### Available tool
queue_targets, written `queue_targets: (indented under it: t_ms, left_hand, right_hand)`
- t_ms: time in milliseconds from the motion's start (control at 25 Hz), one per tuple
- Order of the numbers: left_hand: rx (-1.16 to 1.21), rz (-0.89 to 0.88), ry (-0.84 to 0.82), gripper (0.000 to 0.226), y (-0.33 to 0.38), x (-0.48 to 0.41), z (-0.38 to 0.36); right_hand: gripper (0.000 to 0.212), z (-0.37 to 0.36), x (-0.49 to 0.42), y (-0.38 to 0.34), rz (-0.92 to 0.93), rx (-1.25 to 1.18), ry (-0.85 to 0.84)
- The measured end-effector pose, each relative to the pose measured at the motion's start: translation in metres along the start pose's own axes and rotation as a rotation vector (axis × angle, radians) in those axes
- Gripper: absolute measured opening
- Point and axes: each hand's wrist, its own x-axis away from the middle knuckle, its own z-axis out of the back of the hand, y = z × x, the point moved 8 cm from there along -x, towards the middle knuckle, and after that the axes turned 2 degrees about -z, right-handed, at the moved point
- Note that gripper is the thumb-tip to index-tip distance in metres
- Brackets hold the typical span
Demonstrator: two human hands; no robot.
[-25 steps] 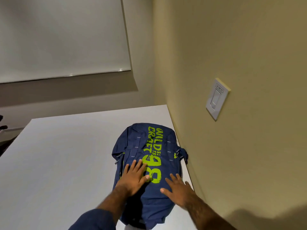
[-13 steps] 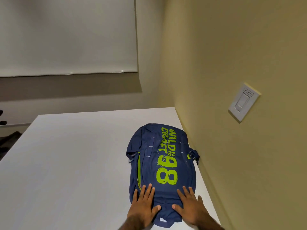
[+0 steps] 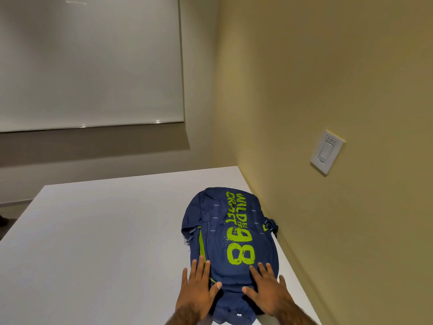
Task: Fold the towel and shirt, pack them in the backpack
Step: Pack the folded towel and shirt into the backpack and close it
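The navy backpack [image 3: 230, 240] lies flat on the white table [image 3: 98, 242], along the table's right edge beside the beige wall [image 3: 328, 66]. Its lime print reads "WILD CRAFT" and "98". The left hand [image 3: 198, 287] and right hand [image 3: 267, 289] rest palm-down on its near end, fingers straight and slightly spread. A light switch [image 3: 326, 152] is mounted on the wall.

A white table [image 3: 98, 242] meets a yellow wall with a light switch [image 3: 326, 152], beside a roller blind [image 3: 89, 62].
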Motion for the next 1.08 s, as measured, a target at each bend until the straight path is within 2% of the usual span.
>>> queue_targets:
  t_ms: [80,160,320,480,520,640,800,840,920,960,1080]
  left_hand:
    - [-0.002,-0.017,-0.049,0.082,0.001,-0.009,-0.016]
    - [-0.001,0.006,0.033,0.081,-0.004,-0.017,-0.015]
    - [0.11,-0.005,0.058,0.114,0.006,-0.003,0.015]
    - [0.136,-0.032,0.077,0.132,-0.01,0.001,0.033]
    - [0.143,-0.023,0.088,0.133,-0.018,-0.002,0.041]
    - [0.134,-0.001,0.134,0.13,-0.046,-0.017,0.061]
    - [0.082,0.027,0.15,0.118,-0.081,-0.044,0.089]
    - [0.067,0.04,0.147,0.106,-0.089,-0.05,0.093]
    - [-0.035,0.071,0.129,0.065,-0.103,-0.065,0.101]
    - [-0.069,0.082,0.102,0.059,-0.109,-0.075,0.104]
    - [-0.11,0.08,0.053,0.082,-0.111,-0.101,0.115]
  right_hand:
    - [0.149,0.005,0.003,0.003,-0.016,-0.004,0.027]
    - [0.148,0.012,0.008,0.005,-0.037,-0.01,0.051]
    - [0.143,0.014,0.021,0.009,-0.062,-0.042,0.065]
    - [0.139,0.011,0.023,0.008,-0.058,0.005,0.074]
    - [0.131,0.01,0.024,0.006,-0.052,0.005,0.068]
    - [0.081,0.008,0.016,-0.002,-0.025,0.061,0.083]
    - [0.055,0.02,-0.017,-0.03,0.087,0.123,0.174]
    - [0.045,0.024,-0.029,-0.038,0.129,0.158,0.206]
    - [0.023,0.034,-0.054,-0.057,0.195,0.24,0.301]
    - [0.019,0.037,-0.065,-0.071,0.236,0.261,0.345]
    - [0.017,0.049,-0.082,-0.109,0.319,0.279,0.344]
